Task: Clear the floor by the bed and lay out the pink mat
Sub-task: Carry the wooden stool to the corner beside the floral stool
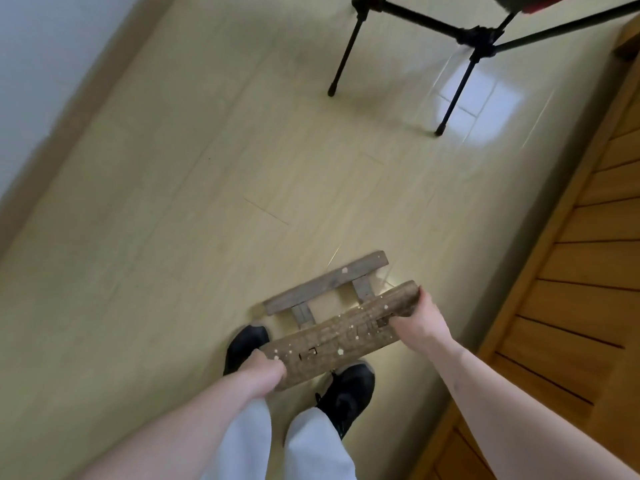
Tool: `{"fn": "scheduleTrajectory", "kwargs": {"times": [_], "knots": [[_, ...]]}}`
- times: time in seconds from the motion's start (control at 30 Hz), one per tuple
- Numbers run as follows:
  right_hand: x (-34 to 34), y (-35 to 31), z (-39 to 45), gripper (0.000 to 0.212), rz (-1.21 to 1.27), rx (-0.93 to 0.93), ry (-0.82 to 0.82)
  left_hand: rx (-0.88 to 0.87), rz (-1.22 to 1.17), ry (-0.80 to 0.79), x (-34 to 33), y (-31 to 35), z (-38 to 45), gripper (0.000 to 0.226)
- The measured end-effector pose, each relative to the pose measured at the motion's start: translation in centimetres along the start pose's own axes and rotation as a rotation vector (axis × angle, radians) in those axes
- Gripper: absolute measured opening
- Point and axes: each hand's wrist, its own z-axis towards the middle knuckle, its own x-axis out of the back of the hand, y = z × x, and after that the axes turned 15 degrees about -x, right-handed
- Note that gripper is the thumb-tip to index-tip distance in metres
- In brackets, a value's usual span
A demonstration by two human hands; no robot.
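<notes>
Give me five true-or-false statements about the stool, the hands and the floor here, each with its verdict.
1. Both hands grip the wooden stool: the left hand at one end, the right hand at the other. True.
2. The pink mat lies spread on the floor. False: no mat is in view.
3. A black-legged folding chair stands farther ahead. True.
4. The stool top is clean. False: pale specks dot it.
5. The person is barefoot. False: they wear black shoes.
</notes>
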Motion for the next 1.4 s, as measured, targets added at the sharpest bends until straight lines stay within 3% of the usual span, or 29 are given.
{"fn": "scheduleTrajectory", "kwargs": {"times": [0.13, 0.23, 0.3, 0.5, 0.7, 1.0, 1.27, 1.4], "knots": [[1.3, 0.3, 1.3, 0.049, 0.048, -0.081, -0.122, -0.002, -0.128, 0.029, 1.5, 0.3, 0.0, 0.065], [2.5, 1.3, -0.2, 0.037, 0.051, -0.107, -0.217, -0.086, -0.162, 0.100, 3.3, 2.1, -1.2, 0.054], [3.3, 2.6, -2.2, 0.039, 0.110, -0.127, -0.244, -0.123, -0.077, 0.085, 5.0, 4.3, -2.7, 0.041], [7.0, 6.7, -11.4, 0.054, 0.290, -0.162, -0.275, -0.204, 0.328, 0.030, 8.6, 12.6, -12.3, 0.035], [13.4, 8.0, -23.0, 0.061, 0.498, -0.218, -0.286, -0.322, 0.330, 0.158, 10.8, 18.8, -25.7, 0.037], [21.6, 10.7, -41.9, 0.064, 0.670, -0.149, -0.116, -0.572, 0.472, 0.187, 12.2, 24.8, -45.0, 0.030], [19.2, 9.9, -51.0, 0.066, 0.754, -0.320, 0.039, -0.732, 0.672, 0.061, 14.4, 26.6, -50.0, 0.033], [14.8, 9.2, -54.1, 0.070, 0.823, -0.413, 0.018, -0.741, 0.838, 0.015, 16.2, 26.8, -51.1, 0.042]]}}
